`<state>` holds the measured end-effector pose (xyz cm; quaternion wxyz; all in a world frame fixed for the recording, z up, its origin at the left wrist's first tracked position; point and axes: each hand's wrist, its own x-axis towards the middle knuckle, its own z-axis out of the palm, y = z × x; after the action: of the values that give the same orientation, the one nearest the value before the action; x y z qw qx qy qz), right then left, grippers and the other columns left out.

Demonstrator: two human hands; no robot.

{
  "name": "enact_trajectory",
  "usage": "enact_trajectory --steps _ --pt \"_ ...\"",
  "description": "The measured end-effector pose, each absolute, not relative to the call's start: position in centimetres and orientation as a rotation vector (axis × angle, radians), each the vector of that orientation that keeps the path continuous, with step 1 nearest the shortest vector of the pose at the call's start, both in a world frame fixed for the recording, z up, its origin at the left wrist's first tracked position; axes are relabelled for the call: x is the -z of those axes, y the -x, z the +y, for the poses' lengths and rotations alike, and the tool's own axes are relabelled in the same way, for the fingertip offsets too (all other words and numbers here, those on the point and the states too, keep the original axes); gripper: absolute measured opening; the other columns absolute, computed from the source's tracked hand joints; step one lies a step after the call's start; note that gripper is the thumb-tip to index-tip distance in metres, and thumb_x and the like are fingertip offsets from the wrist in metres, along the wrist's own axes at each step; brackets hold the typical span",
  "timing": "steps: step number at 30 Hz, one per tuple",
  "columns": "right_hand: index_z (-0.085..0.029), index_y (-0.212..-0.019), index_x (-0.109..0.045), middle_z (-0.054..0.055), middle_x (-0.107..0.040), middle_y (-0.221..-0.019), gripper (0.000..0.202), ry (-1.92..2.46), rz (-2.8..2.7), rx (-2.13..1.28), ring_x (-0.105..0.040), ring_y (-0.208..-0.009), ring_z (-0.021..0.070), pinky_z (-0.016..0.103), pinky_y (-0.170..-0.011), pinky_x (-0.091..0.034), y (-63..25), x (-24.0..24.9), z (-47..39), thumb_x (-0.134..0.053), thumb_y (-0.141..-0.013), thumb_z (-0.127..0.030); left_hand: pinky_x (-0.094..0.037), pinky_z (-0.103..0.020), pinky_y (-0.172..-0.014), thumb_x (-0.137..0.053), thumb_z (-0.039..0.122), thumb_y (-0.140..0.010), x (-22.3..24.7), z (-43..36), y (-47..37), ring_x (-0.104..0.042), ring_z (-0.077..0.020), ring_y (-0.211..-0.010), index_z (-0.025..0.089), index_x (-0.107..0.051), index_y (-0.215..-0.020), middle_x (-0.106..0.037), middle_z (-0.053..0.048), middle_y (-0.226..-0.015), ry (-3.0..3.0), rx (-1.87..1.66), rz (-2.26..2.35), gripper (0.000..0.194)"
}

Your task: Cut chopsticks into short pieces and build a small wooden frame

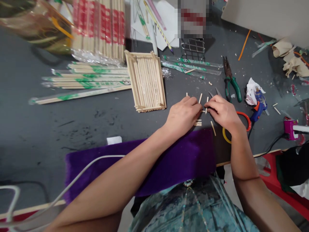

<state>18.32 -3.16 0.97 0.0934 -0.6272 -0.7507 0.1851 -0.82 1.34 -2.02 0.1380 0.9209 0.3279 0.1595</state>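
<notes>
Near the middle of the grey table, my left hand [185,113] is closed, fingers bent down over short pale sticks; what it pinches is hidden. My right hand [221,111] faces it, thumb and forefinger together at a short upright-looking stick [206,105]. A small gap separates the hands. Several short sticks [198,123] lie below my left fingers, and another stick [213,128] lies below my right hand. Scissors [246,120] with orange and yellow handles rest partly under my right hand. Left of my hands lies a rectangular stick tray [148,82] with raised edges.
Wrapped chopsticks [96,77] and a large chopstick pack [98,30] are at the left. Green-handled pliers [231,80] and a blue glue gun [260,108] are at the right. Purple cloth [178,161] covers the front edge; a white cable [84,172] crosses it.
</notes>
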Motion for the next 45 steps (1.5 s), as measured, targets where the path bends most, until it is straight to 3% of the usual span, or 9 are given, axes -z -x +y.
enact_trajectory --steps 10,16,25,30,35,45 --pt "-0.023 -0.109 -0.072 0.008 -0.066 -0.109 0.024 1.867 -2.233 -0.551 -0.062 -0.104 0.0238 0.035 -0.083 -0.047 -18.3 -0.9 -3.1 -0.052 -0.098 -0.016 -0.047 -0.033 -0.069 -0.044 0.024 -0.103 2.3 1.5 1.0 -0.058 -0.0237 -0.087 0.016 -0.072 -0.09 -0.064 -0.01 -0.087 -2.576 -0.496 0.917 0.032" --pt "-0.023 -0.111 -0.071 0.008 -0.066 -0.111 0.024 1.864 -2.233 -0.549 -0.062 -0.106 0.0239 0.034 -0.083 -0.047 -18.4 -0.9 -3.1 -0.052 -0.098 -0.017 -0.05 -0.035 -0.078 -0.046 0.018 -0.099 1.9 2.0 1.3 -0.059 -0.0228 -0.086 0.014 -0.072 -0.096 -0.064 -0.009 -0.088 -2.472 -0.551 0.888 0.027" --pt "-0.023 -0.106 -0.07 0.007 -0.068 -0.103 0.021 1.917 -2.153 -0.477 -0.064 -0.101 0.0238 0.035 -0.081 -0.046 -18.5 -0.8 -3.0 -0.051 -0.099 -0.018 -0.047 -0.036 -0.072 -0.045 0.021 -0.099 2.1 2.2 1.5 -0.055 -0.0254 -0.087 0.017 -0.075 -0.097 -0.063 -0.01 -0.089 -2.515 -0.587 1.017 0.031" --pt "-0.023 -0.104 -0.068 0.006 -0.068 -0.101 0.017 1.95 -2.126 -0.442 -0.064 -0.095 0.0226 0.033 -0.076 -0.044 -18.5 -0.9 -3.1 -0.054 -0.097 -0.016 -0.05 -0.038 -0.082 -0.043 0.021 -0.102 2.2 2.3 1.3 -0.058 -0.0261 -0.097 0.018 -0.074 -0.109 -0.07 -0.011 -0.111 -2.518 -0.648 0.964 0.032" --pt "-0.022 -0.093 -0.068 0.004 -0.066 -0.094 0.009 1.923 -2.149 -0.571 -0.063 -0.087 0.019 0.031 -0.071 -0.04 -17.7 -1.6 -3.1 -0.06 -0.096 -0.018 -0.051 -0.042 -0.09 -0.047 0.015 -0.098 2.2 2.5 1.5 -0.057 -0.0272 -0.107 0.018 -0.073 -0.116 -0.067 -0.011 -0.135 -2.568 -0.588 0.851 0.031" --pt "-0.02 -0.097 -0.07 0.006 -0.066 -0.097 0.012 1.918 -2.315 -0.502 -0.059 -0.092 0.0218 0.033 -0.065 -0.031 -16.0 -0.2 -3.0 -0.059 -0.098 -0.024 -0.052 -0.039 -0.085 -0.045 0.017 -0.101 2.5 2.5 1.6 -0.059 -0.0259 -0.101 0.017 -0.074 -0.108 -0.072 -0.011 -0.12 -2.586 -0.566 0.848 0.03"
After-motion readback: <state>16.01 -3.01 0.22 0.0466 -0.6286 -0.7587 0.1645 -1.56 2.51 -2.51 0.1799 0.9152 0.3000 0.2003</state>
